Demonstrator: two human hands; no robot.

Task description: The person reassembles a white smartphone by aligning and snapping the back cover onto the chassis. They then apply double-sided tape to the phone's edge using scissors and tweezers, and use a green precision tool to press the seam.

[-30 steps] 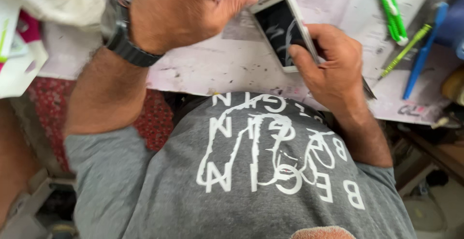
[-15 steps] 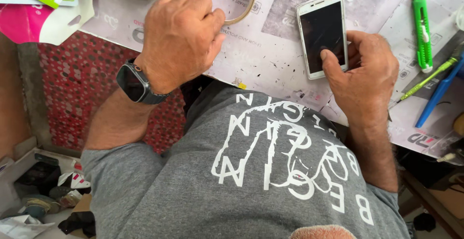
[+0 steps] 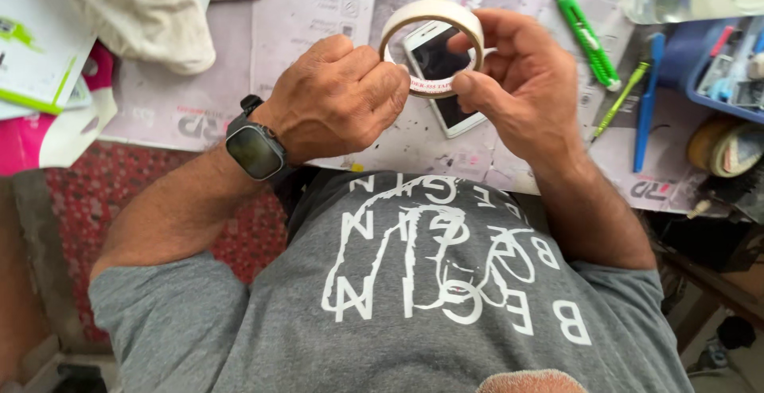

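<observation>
Moved: tape roll [image 3: 432, 45] up off table [image 3: 318, 19] into both hands; phone [image 3: 442, 75] released, lying beneath. Left hand [image 3: 338, 99] pinches near rim; right hand [image 3: 521, 83] closed round far side. Risk: loose end restuck, roll dropped onto screen.

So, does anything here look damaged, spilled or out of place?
Little stands out. Both hands, left hand and right hand, hold the tape roll above the white phone, whose screen shows no clear crack. The paper table cover carries dark stains and specks near the phone. Nothing looks spilled.
</observation>
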